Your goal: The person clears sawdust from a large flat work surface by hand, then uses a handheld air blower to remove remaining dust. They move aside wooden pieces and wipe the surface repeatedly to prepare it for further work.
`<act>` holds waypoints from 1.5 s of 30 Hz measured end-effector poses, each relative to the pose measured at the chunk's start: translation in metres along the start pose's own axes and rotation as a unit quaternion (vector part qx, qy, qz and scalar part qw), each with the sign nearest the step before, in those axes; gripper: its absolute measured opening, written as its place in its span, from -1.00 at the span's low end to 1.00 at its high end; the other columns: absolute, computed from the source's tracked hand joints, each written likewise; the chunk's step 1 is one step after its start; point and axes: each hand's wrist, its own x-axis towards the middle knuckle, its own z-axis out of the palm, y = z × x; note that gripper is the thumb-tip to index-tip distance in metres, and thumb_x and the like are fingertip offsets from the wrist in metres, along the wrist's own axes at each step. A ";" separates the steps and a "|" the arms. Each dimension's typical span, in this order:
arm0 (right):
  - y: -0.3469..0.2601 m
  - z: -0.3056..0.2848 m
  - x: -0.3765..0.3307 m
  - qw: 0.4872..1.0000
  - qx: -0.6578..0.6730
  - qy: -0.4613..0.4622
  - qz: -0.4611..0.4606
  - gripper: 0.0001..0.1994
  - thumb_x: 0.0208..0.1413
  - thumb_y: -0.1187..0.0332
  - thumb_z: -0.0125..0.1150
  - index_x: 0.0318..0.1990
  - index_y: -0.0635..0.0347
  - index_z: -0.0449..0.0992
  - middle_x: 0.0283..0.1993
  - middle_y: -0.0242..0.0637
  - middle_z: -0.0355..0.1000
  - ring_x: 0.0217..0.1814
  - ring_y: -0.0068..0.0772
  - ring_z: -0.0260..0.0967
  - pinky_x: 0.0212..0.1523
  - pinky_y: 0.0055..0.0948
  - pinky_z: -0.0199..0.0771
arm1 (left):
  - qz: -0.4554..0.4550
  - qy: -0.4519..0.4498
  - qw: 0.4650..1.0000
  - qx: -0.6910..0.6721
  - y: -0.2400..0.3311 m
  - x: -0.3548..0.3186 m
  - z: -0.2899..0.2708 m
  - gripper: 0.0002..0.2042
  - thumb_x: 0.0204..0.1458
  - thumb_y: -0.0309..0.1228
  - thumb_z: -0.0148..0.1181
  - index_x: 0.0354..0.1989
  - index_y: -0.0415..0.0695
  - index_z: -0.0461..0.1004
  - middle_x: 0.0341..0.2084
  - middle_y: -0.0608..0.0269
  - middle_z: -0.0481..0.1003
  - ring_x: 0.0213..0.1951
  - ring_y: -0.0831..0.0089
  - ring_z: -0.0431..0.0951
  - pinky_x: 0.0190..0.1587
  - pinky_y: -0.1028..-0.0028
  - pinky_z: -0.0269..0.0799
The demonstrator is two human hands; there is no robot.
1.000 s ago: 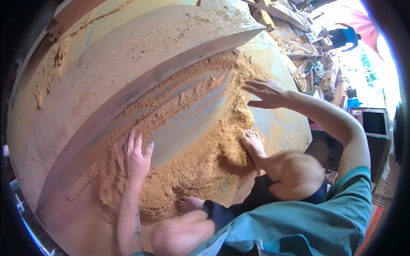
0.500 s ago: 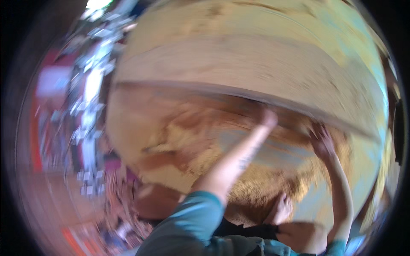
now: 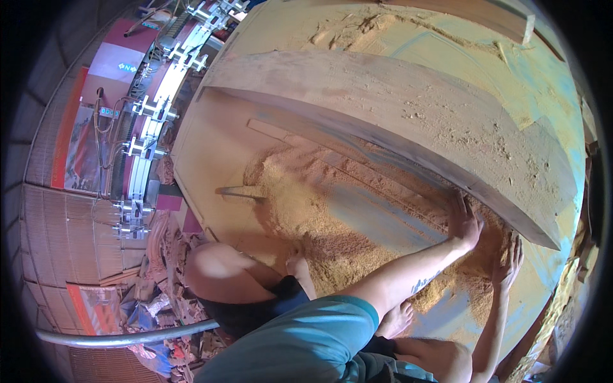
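A long, thick wooden plank point(image 3: 357, 80) lies across the yellowish work platform point(image 3: 198, 163), curved by the lens, with crumbs of sawdust on its top. My left hand point(image 3: 466, 223) reaches to the plank's near side, toward its right part, fingers stretched against or just under the edge; the fingertips are partly in shadow. Close by on the right, my right hand point(image 3: 508, 262) has its fingers extended toward the plank's near edge. Neither hand visibly grips anything. Brown sawdust point(image 3: 482, 255) lies between the hands.
Piles of sawdust point(image 3: 332, 249) spread in front of me, around my bare feet point(image 3: 396, 319). A short wooden stick point(image 3: 239, 191) and a thin flat strip point(image 3: 274, 131) lie on the platform. A machine with metal clamps point(image 3: 150, 121) stands left. A metal pipe point(image 3: 128, 338) runs at lower left.
My left hand has moved to the right along the plank, closer to my right hand. The right hand appears lower and slightly further right. The view has shifted and is sharper.
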 end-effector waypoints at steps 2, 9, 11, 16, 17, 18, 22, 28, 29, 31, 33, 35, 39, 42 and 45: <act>0.021 0.012 -0.013 0.999 0.002 0.024 0.023 -0.48 0.19 0.20 0.06 0.25 0.27 0.24 0.36 0.05 0.09 0.39 0.12 -0.01 0.34 -0.03 -0.01 | 0.062 -0.044 0.995 0.058 0.016 -0.020 0.004 -0.29 0.21 -0.02 -0.16 0.34 -0.37 -0.09 0.34 -0.36 -0.23 0.39 -0.10 -0.23 0.40 0.03 -0.34; -0.015 0.022 -0.067 0.989 0.109 -0.077 -0.057 -0.50 0.29 0.13 -0.10 0.25 0.28 0.25 0.37 -0.03 0.11 0.44 0.06 -0.04 0.38 -0.01 -0.05 | 0.362 -0.103 0.914 -0.150 -0.034 -0.089 0.038 -0.47 0.17 -0.10 0.00 0.21 -0.23 0.29 0.34 -0.13 -0.01 0.36 0.02 0.01 0.38 0.04 -0.12; -0.044 0.015 -0.068 0.989 0.109 -0.087 -0.050 -0.47 0.26 0.11 -0.06 0.25 0.29 0.24 0.36 0.03 0.10 0.42 0.11 -0.03 0.37 0.01 -0.04 | 0.375 0.026 0.916 -0.139 -0.084 -0.089 0.042 -0.47 0.12 -0.11 0.10 0.16 -0.25 0.33 0.35 -0.05 -0.02 0.33 0.00 0.06 0.34 0.05 0.04; -0.077 0.010 -0.053 0.996 0.076 -0.009 0.045 -0.39 0.14 0.13 0.11 0.28 0.29 0.19 0.35 0.09 0.08 0.41 0.18 -0.05 0.35 0.01 -0.04 | 0.289 0.091 0.943 -0.135 -0.213 -0.078 0.057 -0.37 -0.03 -0.29 0.29 0.27 0.03 0.24 0.38 0.10 -0.04 0.40 0.03 -0.18 0.38 0.06 -0.08; -0.077 0.025 -0.061 0.996 0.079 0.001 0.042 -0.36 0.08 0.16 0.19 0.27 0.28 0.19 0.35 0.10 0.07 0.41 0.18 -0.06 0.35 0.01 -0.04 | 0.261 0.125 0.951 -0.108 -0.227 -0.070 0.040 -0.45 -0.02 -0.29 0.27 0.20 -0.02 0.28 0.30 0.09 0.05 0.33 0.05 -0.06 0.31 0.08 0.01; -0.098 0.027 -0.060 0.993 0.096 0.002 0.065 -0.34 0.04 0.16 0.23 0.27 0.26 0.20 0.35 0.08 0.08 0.42 0.17 -0.06 0.37 0.02 -0.07 | 0.214 0.185 0.956 -0.080 -0.238 -0.065 0.021 -0.52 0.00 -0.28 0.24 0.13 -0.06 0.33 0.22 0.07 0.15 0.25 0.07 0.07 0.24 0.09 0.10; -0.166 0.047 -0.062 0.942 0.300 -0.134 -0.060 -0.37 0.04 0.02 0.19 0.20 0.24 0.31 0.34 0.08 0.11 0.42 0.16 -0.04 0.36 0.06 -0.06 | -0.111 0.155 0.976 0.109 -0.274 -0.066 -0.048 -0.53 0.16 -0.12 0.01 0.13 -0.19 0.33 0.21 -0.13 0.23 0.28 0.04 0.16 0.29 -0.06 -0.02; -0.194 0.044 -0.033 0.992 0.078 0.002 0.103 -0.44 0.08 0.24 0.21 0.16 0.39 0.25 0.32 0.18 0.06 0.38 0.23 -0.03 0.30 0.09 0.02 | 0.124 0.204 0.968 -0.079 -0.265 -0.078 0.004 -0.57 0.03 -0.20 0.24 0.04 -0.17 0.44 0.12 -0.04 0.35 0.16 0.04 0.34 0.23 0.11 0.23; -0.205 0.051 -0.034 0.991 0.109 -0.012 0.075 -0.44 0.08 0.23 0.21 0.16 0.40 0.24 0.32 0.18 0.07 0.38 0.23 -0.04 0.31 0.09 0.01 | 0.185 0.157 0.962 -0.126 -0.250 -0.075 0.006 -0.58 0.01 -0.20 0.25 0.00 -0.16 0.46 0.13 -0.07 0.33 0.16 -0.01 0.33 0.23 0.08 0.22; -0.237 0.057 -0.030 0.983 0.174 -0.047 0.019 -0.41 0.07 0.20 0.22 0.17 0.40 0.23 0.32 0.19 0.08 0.38 0.24 -0.03 0.31 0.09 0.02 | 0.249 0.127 0.959 -0.045 -0.230 -0.071 -0.003 -0.51 0.03 -0.16 0.21 0.12 -0.12 0.37 0.23 -0.13 0.16 0.23 -0.03 0.22 0.24 0.08 0.19; -0.263 0.056 -0.025 0.947 0.293 -0.117 -0.065 -0.39 0.06 0.18 0.23 0.18 0.40 0.24 0.31 0.20 0.10 0.38 0.24 -0.01 0.31 0.08 0.04 | 0.157 0.123 0.980 0.005 -0.259 -0.065 -0.022 -0.45 0.10 -0.10 0.11 0.24 -0.06 0.25 0.31 -0.13 0.04 0.31 0.00 0.10 0.29 0.10 0.15; -0.271 0.050 -0.023 0.923 0.336 -0.150 -0.114 -0.38 0.05 0.18 0.24 0.18 0.40 0.24 0.29 0.21 0.12 0.38 0.23 0.00 0.31 0.07 0.05 | -0.033 0.143 0.986 -0.076 -0.309 -0.060 -0.029 -0.42 0.16 -0.07 0.03 0.31 -0.03 0.15 0.34 -0.11 -0.04 0.34 0.02 0.04 0.33 0.11 0.08; -0.229 0.030 -0.024 0.947 0.236 -0.172 -0.132 -0.36 0.02 0.20 0.28 0.17 0.44 0.25 0.29 0.23 0.13 0.38 0.22 0.01 0.33 0.05 0.06 | -0.069 -0.127 0.955 0.257 -0.389 -0.089 -0.163 -0.36 0.25 0.02 -0.26 0.36 -0.17 -0.02 0.38 -0.01 -0.12 0.40 0.11 -0.11 0.40 0.09 -0.24; -0.197 0.008 -0.025 0.942 0.172 -0.242 -0.156 -0.36 -0.02 0.23 0.30 0.13 0.51 0.27 0.32 0.30 0.03 0.41 0.27 -0.09 0.34 0.07 0.02 | 0.093 -0.165 0.897 0.400 -0.436 -0.116 -0.246 -0.39 0.19 0.06 -0.17 0.22 -0.20 0.25 0.27 -0.03 0.18 0.33 0.13 0.09 0.36 0.08 -0.10; -0.165 -0.013 -0.023 0.918 0.121 -0.341 -0.159 -0.33 0.05 0.19 0.21 0.20 0.49 0.16 0.37 0.30 -0.10 0.44 0.28 -0.19 0.36 0.07 -0.07 | 0.119 -0.125 0.930 0.324 -0.446 -0.102 -0.252 -0.43 0.15 0.02 -0.06 0.13 -0.22 0.35 0.15 0.00 0.32 0.25 0.13 0.21 0.30 0.08 0.03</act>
